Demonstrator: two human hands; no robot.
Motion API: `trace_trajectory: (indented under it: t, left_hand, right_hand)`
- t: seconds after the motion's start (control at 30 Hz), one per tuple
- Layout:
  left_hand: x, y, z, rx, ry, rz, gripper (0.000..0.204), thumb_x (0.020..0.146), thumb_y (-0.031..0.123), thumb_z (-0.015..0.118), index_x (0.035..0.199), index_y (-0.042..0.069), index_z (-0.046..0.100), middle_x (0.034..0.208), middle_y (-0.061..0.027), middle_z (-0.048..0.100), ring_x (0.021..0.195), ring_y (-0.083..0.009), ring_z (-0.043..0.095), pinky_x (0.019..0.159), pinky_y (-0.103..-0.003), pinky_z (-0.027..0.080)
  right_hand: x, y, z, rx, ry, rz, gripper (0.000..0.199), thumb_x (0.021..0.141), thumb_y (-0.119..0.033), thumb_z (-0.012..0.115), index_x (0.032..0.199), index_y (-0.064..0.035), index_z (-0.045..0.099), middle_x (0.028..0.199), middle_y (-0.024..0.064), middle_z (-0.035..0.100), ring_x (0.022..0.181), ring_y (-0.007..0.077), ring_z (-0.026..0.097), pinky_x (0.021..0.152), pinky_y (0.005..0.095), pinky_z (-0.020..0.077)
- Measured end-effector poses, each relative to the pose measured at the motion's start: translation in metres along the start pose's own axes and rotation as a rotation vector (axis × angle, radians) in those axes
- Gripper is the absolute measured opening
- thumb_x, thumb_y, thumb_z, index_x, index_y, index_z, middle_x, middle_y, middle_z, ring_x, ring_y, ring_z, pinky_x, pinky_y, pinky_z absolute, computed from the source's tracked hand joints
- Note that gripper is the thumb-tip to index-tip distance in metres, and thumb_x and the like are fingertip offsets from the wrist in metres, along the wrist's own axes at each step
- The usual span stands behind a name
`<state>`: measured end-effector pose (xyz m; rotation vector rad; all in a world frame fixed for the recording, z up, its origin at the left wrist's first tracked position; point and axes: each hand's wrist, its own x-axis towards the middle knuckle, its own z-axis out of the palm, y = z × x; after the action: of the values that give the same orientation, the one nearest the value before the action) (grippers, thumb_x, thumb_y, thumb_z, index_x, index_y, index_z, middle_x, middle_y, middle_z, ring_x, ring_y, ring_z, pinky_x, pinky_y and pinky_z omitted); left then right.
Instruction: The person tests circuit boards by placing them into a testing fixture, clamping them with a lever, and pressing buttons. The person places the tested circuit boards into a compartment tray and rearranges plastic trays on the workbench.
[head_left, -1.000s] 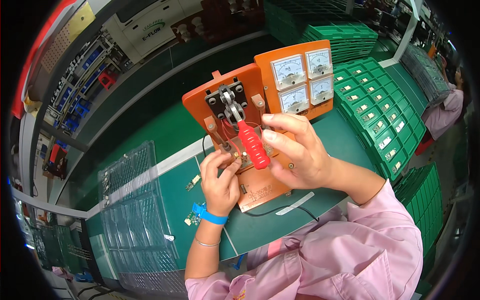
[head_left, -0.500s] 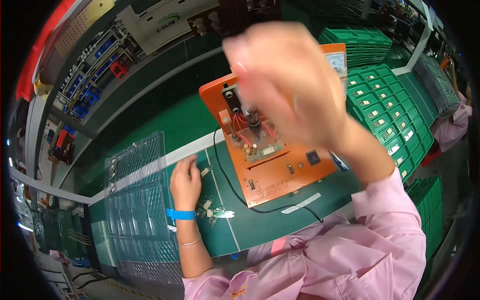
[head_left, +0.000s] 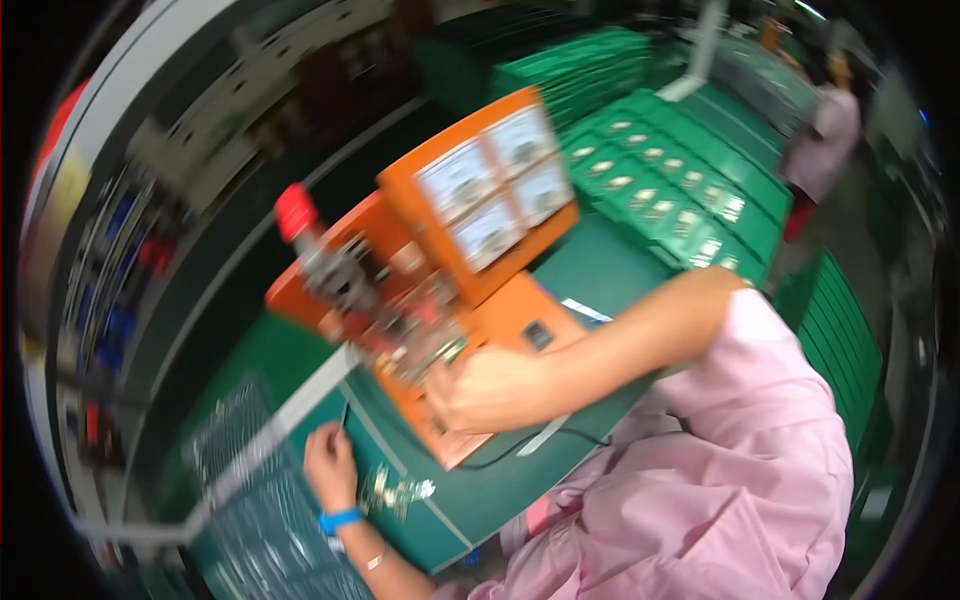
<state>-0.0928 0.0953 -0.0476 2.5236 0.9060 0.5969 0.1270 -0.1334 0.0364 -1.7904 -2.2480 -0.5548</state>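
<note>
My right hand [head_left: 490,390] reaches over the orange test fixture [head_left: 510,310], its fingers closed at the edge of a small green circuit board [head_left: 452,350] in the fixture's work area. Just left of it stands a metal toggle clamp [head_left: 340,278] with a red handle [head_left: 295,212] sticking up. My left hand [head_left: 330,462], a blue band on its wrist, is low over the green table, fingers curled. A thin dark sliver shows at its fingertips, too blurred to name. Beside that hand lies a loose pile of small circuit boards [head_left: 395,492].
Dial meters [head_left: 495,185] fill the fixture's upright panel. Green compartment trays [head_left: 680,190] with small boards lie at the right, more trays [head_left: 580,70] stacked behind. Clear plastic trays [head_left: 270,520] are at left. A black cable [head_left: 500,458] runs along the front. Another person [head_left: 825,130] is at far right.
My right hand has come down from above the clamp to the board, and the red handle is now in sight. My left hand has shifted slightly. The whole view has swung and blurred.
</note>
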Motion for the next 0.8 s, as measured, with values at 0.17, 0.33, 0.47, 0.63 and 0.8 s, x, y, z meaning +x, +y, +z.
trace_trajectory:
  t: [0.17,0.33,0.47,0.63,0.8]
  left_hand:
    - [-0.019,-0.04,-0.007,-0.012,0.149,-0.021,0.017,0.087,0.005,0.057,0.101,0.0,0.064,0.092,-0.014,0.068,0.075,-0.0251,0.062,0.073,-0.033,0.051]
    - [0.003,0.016,0.009,-0.218,0.124,-0.454,0.028,0.094,0.019,0.059,0.106,-0.006,0.064,0.089,-0.0209,0.067,0.072,-0.0328,0.062,0.071,-0.036,0.051]
    - [-0.003,0.017,-0.007,-0.275,0.132,-0.364,0.025,0.093,0.018,0.06,0.102,-0.004,0.065,0.088,-0.0206,0.066,0.073,-0.0343,0.06,0.071,-0.037,0.05]
    - [-0.008,0.036,-0.022,-0.434,0.102,-0.198,0.019,0.092,0.01,0.057,0.104,-0.002,0.063,0.092,-0.0138,0.066,0.076,-0.0228,0.06,0.071,-0.029,0.05]
    - [-0.013,0.074,-0.029,-0.441,0.06,0.007,0.014,0.084,0.0,0.063,0.097,0.0,0.066,0.09,-0.0104,0.066,0.075,-0.018,0.061,0.066,-0.028,0.051]
  right_hand:
    - [0.011,0.001,0.055,0.034,0.281,-0.027,0.01,0.074,-0.009,0.06,0.068,-0.003,0.066,0.068,0.0124,0.065,0.053,0.0258,0.058,0.043,0.0371,0.0457]
    - [-0.107,0.071,-0.041,0.105,0.246,0.559,0.01,0.081,-0.011,0.058,0.086,-0.0053,0.064,0.077,0.0103,0.064,0.071,0.0281,0.063,0.065,0.0394,0.054]
    - [-0.249,0.137,-0.087,-0.194,0.146,1.277,0.015,0.072,-0.004,0.057,0.083,-0.0039,0.066,0.082,0.0115,0.068,0.073,0.0303,0.064,0.068,0.04,0.0532]
    - [-0.385,0.146,-0.079,-0.259,0.125,1.455,0.018,0.073,-0.009,0.055,0.084,-0.0061,0.069,0.089,0.01,0.071,0.078,0.0354,0.064,0.07,0.0407,0.0514]
    - [-0.372,0.14,-0.091,-0.449,0.051,1.422,0.022,0.081,-0.008,0.058,0.098,-0.001,0.07,0.127,0.0142,0.062,0.103,0.0317,0.063,0.083,0.0365,0.0511]
